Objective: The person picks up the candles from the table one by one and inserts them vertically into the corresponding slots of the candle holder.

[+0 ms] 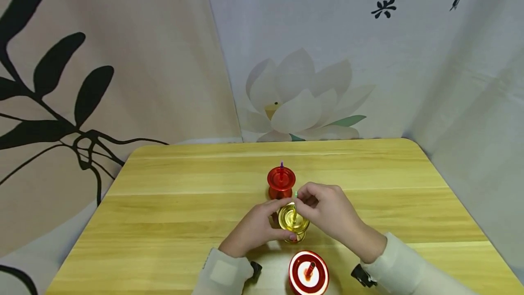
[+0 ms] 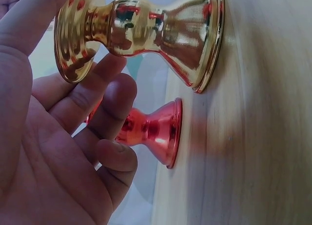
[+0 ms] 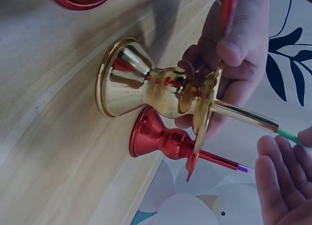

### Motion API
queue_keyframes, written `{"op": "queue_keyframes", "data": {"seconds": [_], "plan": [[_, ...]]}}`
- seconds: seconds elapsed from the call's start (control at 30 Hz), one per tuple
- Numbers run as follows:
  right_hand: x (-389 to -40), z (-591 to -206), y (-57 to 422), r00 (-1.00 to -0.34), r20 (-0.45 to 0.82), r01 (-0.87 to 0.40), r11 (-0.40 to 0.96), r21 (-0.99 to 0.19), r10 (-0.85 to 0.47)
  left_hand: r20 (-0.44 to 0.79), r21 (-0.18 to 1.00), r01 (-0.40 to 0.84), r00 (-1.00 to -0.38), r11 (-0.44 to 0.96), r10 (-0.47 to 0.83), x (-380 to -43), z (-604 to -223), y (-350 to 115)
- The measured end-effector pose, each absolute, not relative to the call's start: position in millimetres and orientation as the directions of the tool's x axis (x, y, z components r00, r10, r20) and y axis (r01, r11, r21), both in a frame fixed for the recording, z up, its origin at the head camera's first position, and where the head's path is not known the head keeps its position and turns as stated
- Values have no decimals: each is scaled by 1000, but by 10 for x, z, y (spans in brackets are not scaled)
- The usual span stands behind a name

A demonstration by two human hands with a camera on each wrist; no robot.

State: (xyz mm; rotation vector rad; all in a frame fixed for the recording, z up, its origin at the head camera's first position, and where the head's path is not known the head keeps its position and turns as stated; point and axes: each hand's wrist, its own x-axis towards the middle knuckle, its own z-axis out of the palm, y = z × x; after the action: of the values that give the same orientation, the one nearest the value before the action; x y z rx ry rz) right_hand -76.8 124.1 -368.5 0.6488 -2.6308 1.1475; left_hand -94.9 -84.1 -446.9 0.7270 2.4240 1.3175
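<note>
A shiny gold candlestick stands upright on the table, with a round dish and a thin tube rising from its middle. My left hand holds it by the dish, thumb at the near side and fingers at the far side. At the top of the tube is a thin green stick. My right hand pinches this green stick between thumb and fingertips. Just behind stands a red candlestick of the same shape, with a purple tip on its tube.
Nearest the person, another red candlestick stands in front of the gold one, with bright white light in its dish. The wooden table reaches back to a hanging cloth printed with leaves and a lotus.
</note>
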Motion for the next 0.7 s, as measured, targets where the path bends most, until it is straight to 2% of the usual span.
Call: {"op": "queue_keyframes", "data": {"seconds": [0.7], "plan": [[-731,-3788,1314,-887,312,-460,604,-650,-340,-17,850,284,-827,443,561,-953,-4479,-835]]}}
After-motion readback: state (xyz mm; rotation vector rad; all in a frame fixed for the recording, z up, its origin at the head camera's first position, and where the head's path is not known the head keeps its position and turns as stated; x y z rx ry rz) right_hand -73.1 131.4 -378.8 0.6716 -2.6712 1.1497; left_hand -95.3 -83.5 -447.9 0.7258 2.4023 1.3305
